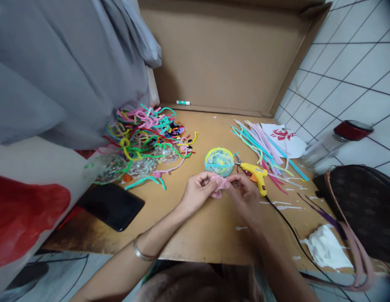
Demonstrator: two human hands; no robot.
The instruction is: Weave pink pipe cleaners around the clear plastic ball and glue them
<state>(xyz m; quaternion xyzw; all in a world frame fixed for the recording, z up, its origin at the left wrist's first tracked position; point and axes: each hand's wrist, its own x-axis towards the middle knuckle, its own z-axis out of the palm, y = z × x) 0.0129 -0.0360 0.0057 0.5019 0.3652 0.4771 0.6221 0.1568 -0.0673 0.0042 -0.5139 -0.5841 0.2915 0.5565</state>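
Note:
Between my two hands, just above the table's front middle, is a small pink piece bent from what looks like pipe cleaner (pixel 216 193). My left hand (pixel 198 186) pinches it from the left with thumb and fingers. From the right, my right hand (pixel 245 191) has its fingertips closed on the same piece. Right behind the hands lies a round disc (pixel 219 161) with swirled green, white and yellow, a yellow rim and a light blue strip across it. A yellow glue gun (pixel 256 172) rests to the right, its nozzle toward the disc.
Tangled coloured pipe cleaners (pixel 151 121) and clear domed pieces (pixel 141 167) lie at left, behind a black phone (pixel 116 207). Straight pipe cleaners (pixel 261 142), a glass bottle (pixel 327 144), a brown bag (pixel 358 205) and crumpled tissue (pixel 328 247) are at right. The glue gun's cord (pixel 289 230) runs frontward.

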